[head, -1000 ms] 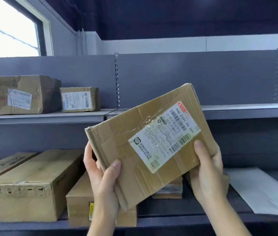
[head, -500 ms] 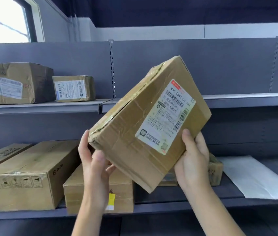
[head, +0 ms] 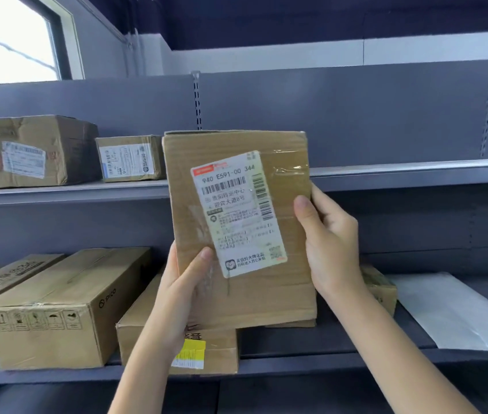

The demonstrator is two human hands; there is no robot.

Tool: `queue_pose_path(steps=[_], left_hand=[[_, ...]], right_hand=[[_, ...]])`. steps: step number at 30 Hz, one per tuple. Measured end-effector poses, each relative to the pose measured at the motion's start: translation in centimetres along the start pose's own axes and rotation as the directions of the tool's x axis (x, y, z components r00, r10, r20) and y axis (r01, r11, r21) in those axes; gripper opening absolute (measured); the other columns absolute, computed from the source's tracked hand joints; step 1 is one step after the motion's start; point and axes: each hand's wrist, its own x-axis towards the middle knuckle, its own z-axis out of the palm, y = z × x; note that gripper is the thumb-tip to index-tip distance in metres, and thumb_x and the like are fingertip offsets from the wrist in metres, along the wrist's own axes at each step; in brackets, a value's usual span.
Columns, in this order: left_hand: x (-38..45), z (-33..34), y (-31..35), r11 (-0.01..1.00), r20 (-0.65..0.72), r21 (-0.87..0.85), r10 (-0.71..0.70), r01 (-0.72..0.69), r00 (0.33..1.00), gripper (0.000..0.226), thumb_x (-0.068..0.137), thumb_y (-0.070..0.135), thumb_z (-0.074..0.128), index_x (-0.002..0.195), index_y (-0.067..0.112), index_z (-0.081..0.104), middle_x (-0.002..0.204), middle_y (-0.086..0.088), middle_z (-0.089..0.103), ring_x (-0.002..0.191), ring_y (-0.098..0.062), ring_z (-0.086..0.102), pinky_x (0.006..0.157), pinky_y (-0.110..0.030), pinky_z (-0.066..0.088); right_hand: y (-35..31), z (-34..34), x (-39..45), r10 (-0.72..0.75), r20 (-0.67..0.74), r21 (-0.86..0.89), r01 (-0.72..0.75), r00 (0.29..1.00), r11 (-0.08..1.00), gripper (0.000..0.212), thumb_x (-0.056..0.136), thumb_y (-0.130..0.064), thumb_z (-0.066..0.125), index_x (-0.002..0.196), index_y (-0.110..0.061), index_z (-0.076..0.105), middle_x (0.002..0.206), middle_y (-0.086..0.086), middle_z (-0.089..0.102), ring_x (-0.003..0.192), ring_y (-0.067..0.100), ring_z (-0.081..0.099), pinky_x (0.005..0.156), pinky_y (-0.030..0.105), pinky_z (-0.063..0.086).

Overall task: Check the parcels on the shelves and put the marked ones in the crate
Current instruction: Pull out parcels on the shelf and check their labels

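A brown cardboard parcel (head: 236, 222) stands upright, held off the shelves. Its white shipping label (head: 238, 213) faces the camera, slightly tilted.

Grey metal shelving (head: 400, 171) (slotted uprights) stands before a pale wall (head: 296, 56), a bright window (head: 7, 40) upper left.

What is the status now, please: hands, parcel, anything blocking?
Both hands, left and right, grip the parcel. Parcel upright, label facing camera. Nothing in the way; no crate in view.
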Motion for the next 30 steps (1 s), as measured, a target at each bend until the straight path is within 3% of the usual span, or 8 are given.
queue_pose_path(steps=[5, 9, 13, 19, 21, 24, 26, 30], left_hand=[[0.1, -0.3, 0.8, 0.968, -0.049, -0.178, -0.19, 0.179, 0.981, 0.057, 0.067, 0.046, 0.06, 0.119, 0.021, 0.06, 0.104, -0.005, 0.073, 0.092, -0.026, 0.069, 0.067, -0.036, 0.054], [1.8, -1.2, 4.7, 0.974, 0.026, -0.185, -0.125, 0.128, 0.992, 0.033, 0.082, 0.039, 0.054, 0.106, 0.02, 0.066, 0.102, -0.008, 0.072, 0.087, -0.024, 0.07, 0.066, -0.034, 0.055], [3.4, -0.5, 8.3, 0.988, 0.046, 0.049, 0.147, -0.149, 0.988, 0.025, 0.09, 0.02, 0.048, 0.111, 0.031, 0.059, 0.102, 0.004, 0.071, 0.097, -0.017, 0.063, 0.084, -0.037, 0.046], [6.3, 0.6, 10.3, 0.931, 0.036, 0.147, 0.331, -0.333, 0.943, 0.035, 0.093, 0.01, 0.052, 0.124, 0.025, 0.045, 0.117, 0.006, 0.063, 0.107, -0.007, 0.059, 0.093, -0.021, 0.048], [7.6, 0.5, 9.7, 0.942, 0.023, 0.124, 0.311, -0.312, 0.95, 0.031, 0.092, 0.007, 0.054, 0.116, 0.024, 0.047, 0.114, 0.003, 0.064, 0.108, -0.013, 0.06, 0.095, -0.03, 0.048], [9.4, 0.5, 8.8, 0.965, -0.015, 0.06, 0.257, -0.255, 0.966, 0.025, 0.089, 0.002, 0.056, 0.101, 0.023, 0.051, 0.109, -0.002, 0.066, 0.103, -0.021, 0.063, 0.089, -0.037, 0.053], [10.3, 0.5, 8.0, 0.976, -0.024, 0.017, 0.219, -0.219, 0.975, 0.022, 0.089, -0.001, 0.055, 0.1, 0.018, 0.054, 0.103, -0.003, 0.068, 0.098, -0.025, 0.065, 0.082, -0.04, 0.056], [11.4, 0.2, 7.1, 0.968, -0.066, 0.019, 0.251, -0.25, 0.966, 0.03, 0.085, 0.002, 0.062, 0.108, 0.02, 0.055, 0.092, 0.001, 0.074, 0.092, -0.02, 0.069, 0.083, -0.035, 0.055]], right_hand=[[-0.1, -0.6, -0.2, 0.061, 0.31, -0.036, -0.053, 0.949, 0.998, 0.081, 0.076, -0.053, 0.062, 0.144, -0.03, 0.026, 0.143, -0.015, 0.042, 0.133, 0.006, 0.037, 0.111, 0.037, 0.029], [-0.6, -0.3, 0.1, 0.025, 0.318, -0.039, -0.014, 0.948, 0.999, 0.082, 0.082, -0.02, 0.057, 0.137, -0.053, 0.005, 0.134, -0.05, 0.022, 0.13, -0.02, 0.02, 0.106, 0.007, 0.021], [-1.9, 0.5, 4.0, 0.003, 0.153, 0.092, -0.018, 0.988, 0.996, 0.08, 0.087, -0.001, 0.053, 0.144, -0.039, 0.013, 0.147, -0.02, 0.032, 0.133, -0.003, 0.033, 0.114, 0.03, 0.025], [-3.9, 1.7, 9.5, -0.169, 0.198, -0.224, 0.213, 0.966, 0.951, 0.105, 0.066, -0.038, 0.079, 0.147, -0.024, 0.013, 0.146, -0.006, 0.039, 0.132, 0.008, 0.038, 0.111, 0.042, 0.031], [-4.6, 1.7, 11.0, -0.202, 0.229, -0.376, 0.278, 0.952, 0.884, 0.102, 0.065, -0.042, 0.079, 0.146, -0.024, 0.019, 0.142, -0.008, 0.042, 0.128, 0.006, 0.042, 0.109, 0.034, 0.035], [-5.8, 1.9, 12.6, -0.205, 0.296, -0.556, 0.343, 0.933, 0.757, 0.085, 0.071, -0.026, 0.078, 0.141, -0.027, 0.031, 0.117, -0.02, 0.053, 0.1, -0.004, 0.05, 0.082, -0.005, 0.033], [-6.2, 2.2, 13.5, -0.162, 0.352, -0.636, 0.362, 0.922, 0.681, 0.079, 0.072, -0.02, 0.077, 0.139, -0.025, 0.034, 0.11, -0.017, 0.053, 0.096, -0.001, 0.048, 0.075, 0.0, 0.035], [-6.4, 2.6, 15.8, -0.103, 0.387, -0.711, 0.368, 0.916, 0.6, 0.075, 0.074, -0.018, 0.075, 0.138, -0.023, 0.036, 0.11, -0.014, 0.052, 0.099, 0.005, 0.048, 0.084, 0.02, 0.034]])
